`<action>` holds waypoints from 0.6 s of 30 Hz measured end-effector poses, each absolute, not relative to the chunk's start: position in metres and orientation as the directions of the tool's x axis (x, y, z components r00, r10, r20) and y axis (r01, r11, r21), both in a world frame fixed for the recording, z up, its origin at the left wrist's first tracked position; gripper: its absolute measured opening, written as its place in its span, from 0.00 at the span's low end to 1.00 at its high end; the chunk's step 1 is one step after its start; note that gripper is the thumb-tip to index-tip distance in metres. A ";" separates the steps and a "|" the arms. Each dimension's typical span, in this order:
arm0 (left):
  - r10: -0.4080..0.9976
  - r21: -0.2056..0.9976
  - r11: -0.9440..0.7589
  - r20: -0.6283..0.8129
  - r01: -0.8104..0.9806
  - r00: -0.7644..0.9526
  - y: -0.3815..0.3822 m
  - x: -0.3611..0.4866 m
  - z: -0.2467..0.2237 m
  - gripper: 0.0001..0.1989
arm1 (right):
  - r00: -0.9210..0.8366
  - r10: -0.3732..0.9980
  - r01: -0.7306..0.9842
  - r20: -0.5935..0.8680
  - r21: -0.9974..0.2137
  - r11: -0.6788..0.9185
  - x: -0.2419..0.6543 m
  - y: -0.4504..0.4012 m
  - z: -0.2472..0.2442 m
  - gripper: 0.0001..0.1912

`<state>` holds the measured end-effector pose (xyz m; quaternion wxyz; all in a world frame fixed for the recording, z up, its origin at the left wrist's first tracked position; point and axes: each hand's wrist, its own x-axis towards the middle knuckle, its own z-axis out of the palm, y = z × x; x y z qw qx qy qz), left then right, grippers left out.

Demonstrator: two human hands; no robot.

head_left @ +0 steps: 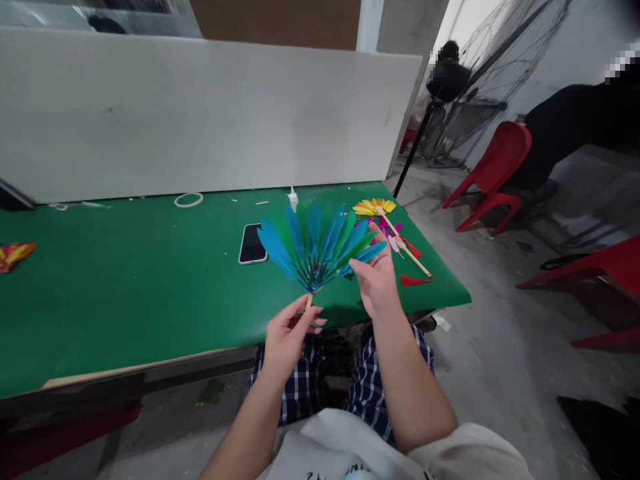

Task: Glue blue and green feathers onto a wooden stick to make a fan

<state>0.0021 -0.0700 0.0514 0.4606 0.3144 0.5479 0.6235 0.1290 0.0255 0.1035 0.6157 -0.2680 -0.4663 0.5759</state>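
A fan of blue and green feathers (314, 233) is spread open above the green table (150, 287). My left hand (291, 327) pinches its short wooden handle at the bottom. At the fan's right side my right hand (377, 277) holds the outermost blue feather between thumb and fingers. Behind the fan's left edge lies a phone (251, 245) with a dark screen. A small white bottle (293, 199) with a pointed tip stands beyond the feathers.
Yellow (374, 206) and pink (395, 241) fans with wooden handles and red tassels (415, 281) lie at the right. A white ring (189, 200) is near the white panel (200, 120). Red chairs (505, 153) and a person in black (560, 127) are farther right.
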 end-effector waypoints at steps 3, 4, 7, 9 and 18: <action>0.922 0.974 0.028 -0.113 -0.226 -0.370 -0.070 0.002 0.050 0.20 | -0.093 0.958 -0.496 0.270 -0.847 0.191 0.129 0.027 0.101 0.37; 0.923 0.974 0.029 -0.113 -0.225 -0.367 -0.070 0.002 0.050 0.20 | -0.088 0.962 -0.514 0.258 -0.839 0.178 0.129 0.028 0.100 0.37; 0.925 0.973 0.038 -0.120 -0.227 -0.361 -0.070 0.001 0.050 0.20 | -0.102 0.963 -0.562 0.250 -0.813 0.151 0.128 0.028 0.100 0.37; 0.925 0.972 0.043 -0.125 -0.230 -0.358 -0.069 0.002 0.051 0.20 | -0.133 0.952 -0.582 0.277 -0.799 0.151 0.126 0.028 0.100 0.37; 0.930 0.973 0.041 -0.120 -0.227 -0.347 -0.069 0.003 0.050 0.19 | -0.045 0.964 -0.571 0.262 -0.799 0.190 0.128 0.029 0.095 0.40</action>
